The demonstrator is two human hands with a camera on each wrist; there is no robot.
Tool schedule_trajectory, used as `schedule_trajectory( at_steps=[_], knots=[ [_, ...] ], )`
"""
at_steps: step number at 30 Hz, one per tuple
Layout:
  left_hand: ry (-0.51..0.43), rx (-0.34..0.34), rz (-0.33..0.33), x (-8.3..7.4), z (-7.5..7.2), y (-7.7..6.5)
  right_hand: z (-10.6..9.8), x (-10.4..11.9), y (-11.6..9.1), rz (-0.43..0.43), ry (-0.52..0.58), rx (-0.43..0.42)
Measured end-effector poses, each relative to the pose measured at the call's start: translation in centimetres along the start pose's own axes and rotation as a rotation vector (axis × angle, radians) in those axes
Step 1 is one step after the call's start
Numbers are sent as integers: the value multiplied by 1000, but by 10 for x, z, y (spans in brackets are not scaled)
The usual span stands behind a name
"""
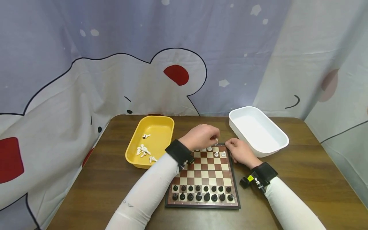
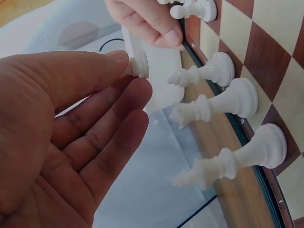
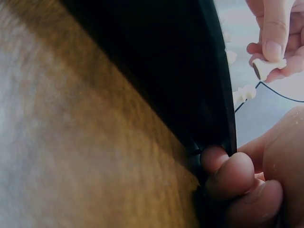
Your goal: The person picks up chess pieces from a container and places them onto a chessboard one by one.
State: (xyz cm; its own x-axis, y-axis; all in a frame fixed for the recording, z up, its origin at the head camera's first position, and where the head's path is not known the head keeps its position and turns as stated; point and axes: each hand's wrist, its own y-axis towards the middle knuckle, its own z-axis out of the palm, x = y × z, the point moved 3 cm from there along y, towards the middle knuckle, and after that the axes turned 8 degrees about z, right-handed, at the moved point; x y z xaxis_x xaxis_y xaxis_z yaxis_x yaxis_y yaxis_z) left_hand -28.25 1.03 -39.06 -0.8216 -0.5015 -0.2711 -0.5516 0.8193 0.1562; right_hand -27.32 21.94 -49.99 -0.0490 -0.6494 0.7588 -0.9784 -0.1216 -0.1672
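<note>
My left hand (image 1: 202, 136) is over the far right part of the chessboard (image 1: 211, 174). Its thumb and fingertips pinch a white chess piece (image 2: 140, 64), mostly hidden by the fingers; its round base shows. Several taller white pieces, among them a white king (image 2: 232, 159), stand along the board's far edge beside that hand. Two white pawns (image 1: 223, 154) stand near the far right corner. My right hand (image 1: 241, 151) is at that corner, its curled fingers and thumb holding the board's dark rim (image 3: 228, 95).
Left of the board is a yellow tray (image 1: 130, 150) with several loose white pieces (image 1: 144, 149) lying in it. A white tray (image 1: 283, 139) stands at the back right. Black pieces (image 1: 198, 196) fill two rows at the near side. Behind the wooden table (image 1: 304, 166) hangs a patterned curtain (image 1: 230, 48).
</note>
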Motion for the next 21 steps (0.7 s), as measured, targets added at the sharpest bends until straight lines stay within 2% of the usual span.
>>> schedule_trajectory(
  at_steps=[14,21],
  knots=[
    [-8,75,21,-7,17,13,0,0,1,-14,6,2],
    [3,102,26,-5,27,17,0,0,-1,-6,0,7]
  ],
)
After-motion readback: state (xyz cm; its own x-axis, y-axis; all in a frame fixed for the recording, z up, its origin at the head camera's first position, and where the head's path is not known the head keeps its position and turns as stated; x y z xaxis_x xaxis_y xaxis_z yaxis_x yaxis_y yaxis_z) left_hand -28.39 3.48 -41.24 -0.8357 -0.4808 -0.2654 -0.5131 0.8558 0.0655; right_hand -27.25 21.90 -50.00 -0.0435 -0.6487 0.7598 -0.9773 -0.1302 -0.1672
